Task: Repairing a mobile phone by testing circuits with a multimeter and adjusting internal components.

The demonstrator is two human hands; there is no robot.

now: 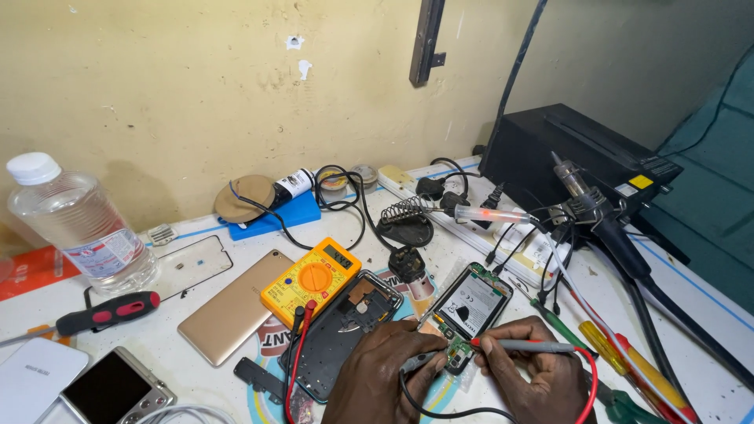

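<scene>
**Q:** Both hands sit closest to the camera — what are they doing?

**A:** Left hand [377, 369] pinches a black probe [420, 361] between curled fingers; right hand [534, 373] grips a red probe [522, 345] like a pen. Both tips meet at the bottom edge of an opened phone [470, 310], which lies flat on the white bench [691, 345] just ahead of the knuckles, its battery facing up.

**Q:** What might go wrong?

**A:** In my judgement, a slipping tip could bridge two neighbouring contacts on the small green board and short them. The red lead [587, 385] loops slackly round the right wrist, so a tug could drag the tip off. A soldering iron [479, 213] rests close behind in its coiled stand (whether it is hot cannot be told).

**Q:** And the materials round about?

**A:** A boxy yellow meter [311, 281] with a round dial lies to the left, beside a black plastic back cover [339, 334], hollow side up. Further left is a smooth gold phone [234, 316], face down, then a red-and-black screwdriver [106, 313] and a ribbed clear plastic bottle [77, 224] with a white cap. Tangled black cables cross a white power strip [503, 228] at the back.
</scene>
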